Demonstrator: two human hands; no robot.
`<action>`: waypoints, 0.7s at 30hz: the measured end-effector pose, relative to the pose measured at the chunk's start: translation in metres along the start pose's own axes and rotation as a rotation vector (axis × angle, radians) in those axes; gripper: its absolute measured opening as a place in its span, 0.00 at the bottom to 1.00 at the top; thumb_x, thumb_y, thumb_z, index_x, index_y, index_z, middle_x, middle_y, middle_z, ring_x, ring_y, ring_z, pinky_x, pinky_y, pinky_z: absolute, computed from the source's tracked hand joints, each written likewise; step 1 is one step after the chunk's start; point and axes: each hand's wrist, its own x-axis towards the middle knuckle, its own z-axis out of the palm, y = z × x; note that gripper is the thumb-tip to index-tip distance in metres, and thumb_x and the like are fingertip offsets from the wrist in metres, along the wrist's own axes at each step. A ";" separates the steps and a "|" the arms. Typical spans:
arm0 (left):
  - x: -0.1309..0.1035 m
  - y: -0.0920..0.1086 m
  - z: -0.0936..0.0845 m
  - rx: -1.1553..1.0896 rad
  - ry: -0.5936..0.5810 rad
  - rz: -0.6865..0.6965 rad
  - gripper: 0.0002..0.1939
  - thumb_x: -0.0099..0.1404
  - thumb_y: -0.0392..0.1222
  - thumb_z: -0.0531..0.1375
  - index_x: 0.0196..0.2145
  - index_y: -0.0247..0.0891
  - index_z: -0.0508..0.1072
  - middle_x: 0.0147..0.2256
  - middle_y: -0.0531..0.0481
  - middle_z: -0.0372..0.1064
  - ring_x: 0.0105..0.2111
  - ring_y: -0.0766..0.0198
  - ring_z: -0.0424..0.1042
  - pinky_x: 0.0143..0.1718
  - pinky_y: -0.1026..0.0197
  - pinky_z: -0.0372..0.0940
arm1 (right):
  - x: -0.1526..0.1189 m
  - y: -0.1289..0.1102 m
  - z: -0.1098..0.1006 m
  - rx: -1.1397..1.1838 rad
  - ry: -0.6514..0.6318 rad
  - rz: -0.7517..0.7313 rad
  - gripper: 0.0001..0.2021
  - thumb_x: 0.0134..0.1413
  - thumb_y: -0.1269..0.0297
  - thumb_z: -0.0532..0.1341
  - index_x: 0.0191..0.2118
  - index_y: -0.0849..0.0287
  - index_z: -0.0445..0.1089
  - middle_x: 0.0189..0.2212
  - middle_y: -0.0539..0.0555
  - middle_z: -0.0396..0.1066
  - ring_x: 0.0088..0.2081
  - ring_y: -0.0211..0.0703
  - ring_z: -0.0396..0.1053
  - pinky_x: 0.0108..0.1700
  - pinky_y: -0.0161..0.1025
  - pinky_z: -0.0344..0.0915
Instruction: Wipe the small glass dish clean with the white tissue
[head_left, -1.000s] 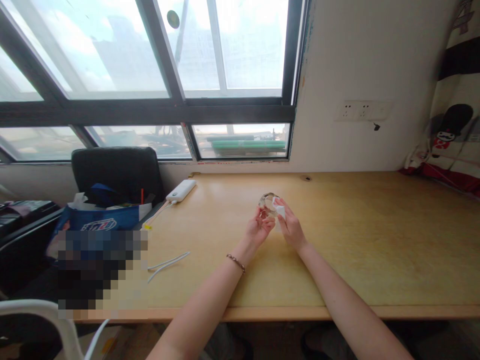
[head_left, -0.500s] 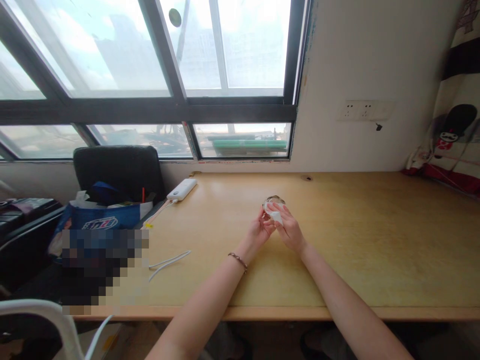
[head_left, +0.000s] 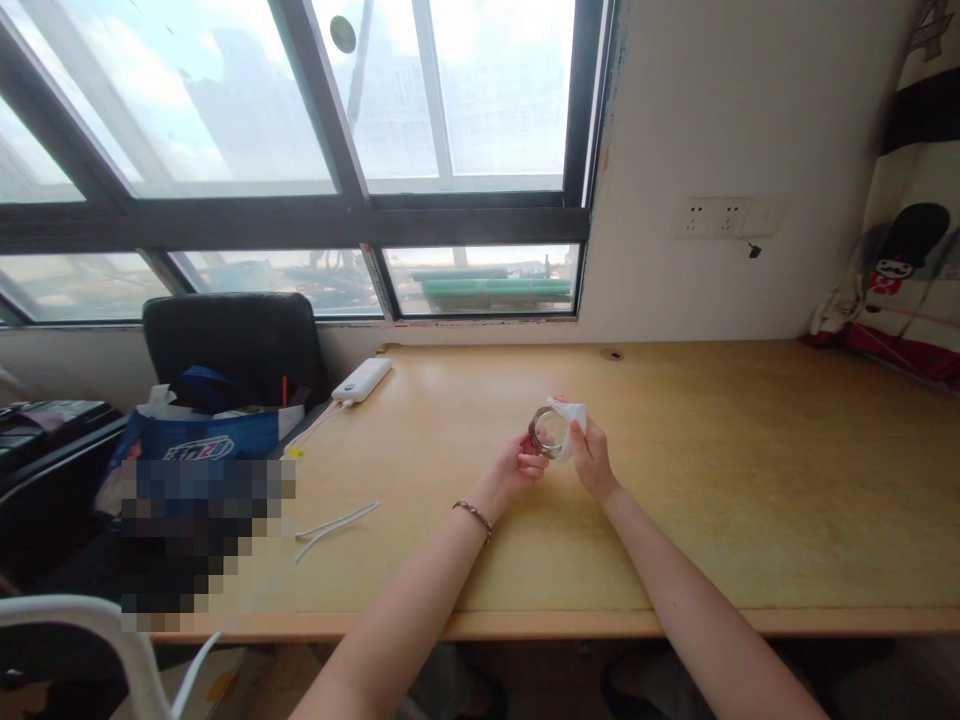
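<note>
While both forearms reach out over the desk (head_left: 675, 480), the left hand (head_left: 517, 467) grips a small ring (head_left: 541, 432) by its lower edge, fingers closed on it and holding it raised above the wood. It looks like a metal bangle or hoop standing on edge, with its opening turned toward the camera, though its exact make is too small to tell. Right beside it, the right hand (head_left: 592, 460) pinches a white cloth (head_left: 568, 420) between thumb and fingers, closed on the fabric, and the cloth presses against the right side of the ring. A bracelet (head_left: 472, 518) sits on the left wrist.

Far off to the left, a blue bag (head_left: 202, 440) rests on a black chair (head_left: 232, 345) at the end of the desk. It stands open at the top and is stuffed with things: white paper or wrapping sticks out at its left, something dark blue bulges in the middle, and a thin red stick pokes up at the right; the rest of its contents cannot be made out. A white power bank (head_left: 363, 380) lies near the window (head_left: 300, 150), with a cord running from it toward the bag, and a white cable (head_left: 337, 525) loops on the desk closer to the front edge. Two wall sockets (head_left: 724, 217) sit above the desk at the right.
</note>
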 end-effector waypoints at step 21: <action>0.005 -0.022 0.020 0.875 0.268 0.803 0.10 0.53 0.45 0.58 0.26 0.35 0.68 0.22 0.53 0.62 0.19 0.71 0.59 0.22 0.68 0.53 | 0.004 0.021 0.015 0.724 -0.193 0.598 0.33 0.51 0.42 0.35 0.44 0.61 0.64 0.38 0.58 0.70 0.36 0.46 0.69 0.38 0.44 0.65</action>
